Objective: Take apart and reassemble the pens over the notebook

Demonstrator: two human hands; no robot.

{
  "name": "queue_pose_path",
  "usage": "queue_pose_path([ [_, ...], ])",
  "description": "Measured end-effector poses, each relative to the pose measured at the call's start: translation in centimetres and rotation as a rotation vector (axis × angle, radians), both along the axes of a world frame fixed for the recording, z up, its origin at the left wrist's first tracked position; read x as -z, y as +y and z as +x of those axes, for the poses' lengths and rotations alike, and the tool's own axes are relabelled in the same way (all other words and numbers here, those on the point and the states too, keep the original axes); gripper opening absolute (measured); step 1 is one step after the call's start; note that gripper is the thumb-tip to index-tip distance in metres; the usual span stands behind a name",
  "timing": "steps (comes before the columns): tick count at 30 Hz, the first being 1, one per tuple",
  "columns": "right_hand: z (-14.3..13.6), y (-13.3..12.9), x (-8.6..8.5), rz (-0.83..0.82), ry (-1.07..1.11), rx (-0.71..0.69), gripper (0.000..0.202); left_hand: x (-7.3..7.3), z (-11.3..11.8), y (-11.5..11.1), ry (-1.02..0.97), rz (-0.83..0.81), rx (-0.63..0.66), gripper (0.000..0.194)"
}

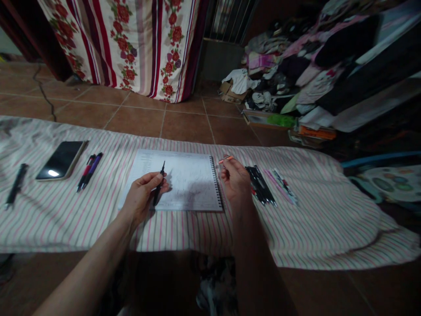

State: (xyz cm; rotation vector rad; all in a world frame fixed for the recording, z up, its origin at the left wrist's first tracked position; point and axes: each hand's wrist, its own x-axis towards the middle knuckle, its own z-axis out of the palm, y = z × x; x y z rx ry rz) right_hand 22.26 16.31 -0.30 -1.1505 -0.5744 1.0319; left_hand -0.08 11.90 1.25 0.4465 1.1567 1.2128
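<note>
An open spiral notebook (194,175) lies on the striped cloth, its coil along the right side. Over its left part, my left hand (148,188) pinches a slim black pen (159,189), held with its thin tip pointing up. My right hand (235,175) is just right of the coil, its fingers closed on a small thin orange-tipped piece (226,159); what exactly it is cannot be made out. Several black pens (262,186) lie beside my right hand, with pink and white pens (283,186) farther right.
On the left of the cloth (329,219) are a phone (62,160), a red pen (86,172), a purple pen (93,169) and a black marker (16,186). Beyond the cloth, a floral curtain (144,48) hangs above the tiled floor, and clothes (296,66) are piled at the right.
</note>
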Motion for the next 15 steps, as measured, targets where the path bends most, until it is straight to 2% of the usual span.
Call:
queue_pose_path([
  [4, -0.7, -0.3, 0.3, -0.083, -0.236, -0.151, 0.024, -0.1, 0.0, 0.2, 0.000, 0.011, -0.035, 0.006],
  [8, -1.4, -0.4, 0.8, -0.145, -0.446, -0.261, 0.032, -0.2, 0.1, 0.2, -0.010, -0.001, -0.039, 0.009],
  [15, -2.4, -0.5, 1.3, -0.227, -0.689, -0.424, 0.033, -0.2, 0.1, 0.2, -0.053, -0.006, -0.026, 0.015],
])
